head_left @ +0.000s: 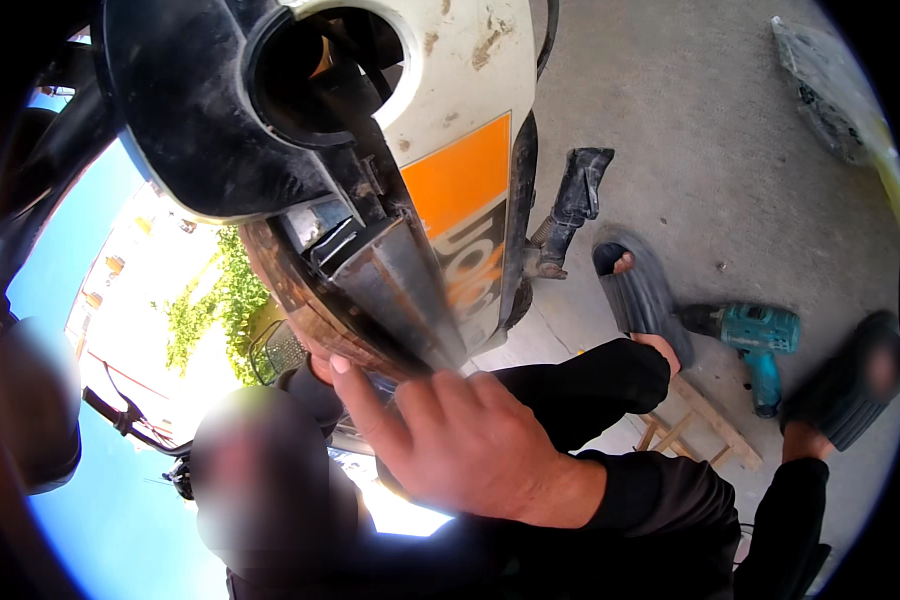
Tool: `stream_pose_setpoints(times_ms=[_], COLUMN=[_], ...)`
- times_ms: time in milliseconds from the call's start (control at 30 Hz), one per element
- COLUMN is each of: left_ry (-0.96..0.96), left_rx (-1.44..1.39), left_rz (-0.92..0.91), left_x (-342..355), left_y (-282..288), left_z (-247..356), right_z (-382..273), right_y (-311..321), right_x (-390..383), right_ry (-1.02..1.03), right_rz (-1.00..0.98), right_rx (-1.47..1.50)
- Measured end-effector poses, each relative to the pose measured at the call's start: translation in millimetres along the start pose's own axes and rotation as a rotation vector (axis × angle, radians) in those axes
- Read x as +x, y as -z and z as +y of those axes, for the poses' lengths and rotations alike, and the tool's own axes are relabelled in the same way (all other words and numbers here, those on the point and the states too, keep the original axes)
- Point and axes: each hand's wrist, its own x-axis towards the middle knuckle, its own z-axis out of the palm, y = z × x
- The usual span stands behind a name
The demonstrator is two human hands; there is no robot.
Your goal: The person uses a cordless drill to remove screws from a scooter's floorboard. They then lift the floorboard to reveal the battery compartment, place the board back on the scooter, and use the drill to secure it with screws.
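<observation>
The body of a motorbike or scooter fills the upper middle. It has a white side panel [470,60] with an orange patch, a black cover [190,110] and a round opening. Below the opening runs a dark grey channel-shaped part [390,280] beside a brown, worn curved rim [305,300]. My right hand [480,440] is at the lower end of these parts, back of the hand showing. One digit stretches toward the brown rim; the other fingers bend away, their tips hidden. Beyond the rim, a small part of what looks like my left hand [316,364] shows; its fingers are hidden.
A teal cordless drill [760,330] lies on the grey ground between two dark-sandalled feet. Beside it is a small wooden stool [705,420]. A black foot peg [575,205] sticks out from the bike. A clear plastic bag [820,80] lies far right. At left are a handlebar [120,415] and blurred dark shapes.
</observation>
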Motion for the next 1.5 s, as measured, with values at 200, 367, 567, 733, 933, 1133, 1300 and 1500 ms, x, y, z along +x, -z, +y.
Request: stream_pose_setpoints(times_ms=[200, 367, 567, 733, 933, 1133, 1300, 1500], left_ry=[-0.067, -0.047, -0.087, -0.089, -0.116, -0.103, -0.138, -0.154], left_rx=[0.027, 0.056, 0.131, 0.185, 0.245, 0.220, 0.227, 0.206], left_rz=[0.019, 0.127, 0.260, 0.292, 0.381, 0.420, 0.441, 0.427], left_x=[13.0, 15.5, 14.7, 14.6, 20.3, 18.0, 14.9, 21.2], left_y=[8.3, 6.2, 3.6, -0.2, -8.0, -13.2, -11.3, -13.8], left_z=[2.8, 2.9, 1.8, -7.3, -6.9, -12.7, -13.4, -6.8], right_z=[-31.6, -61.3, -76.6, -78.1, -82.8, -68.3, -13.2, 77.6], right_y=[-0.9, -24.1, -46.9, -65.4, -66.7, -34.8, 117.4, 266.7], right_x=[19.8, 31.4, 34.7, 36.0, 43.0, 21.9, -38.3, -66.5], right_ry=[-0.063, -0.161, -0.210, -0.209, -0.188, -0.095, -0.280, -0.879], right_rz=[-0.070, -0.150, -0.119, -0.119, -0.055, -0.079, 0.975, 1.215], right_rx=[-0.388, -0.715, -0.972, -1.150, -1.124, -0.832, -0.544, -0.273])
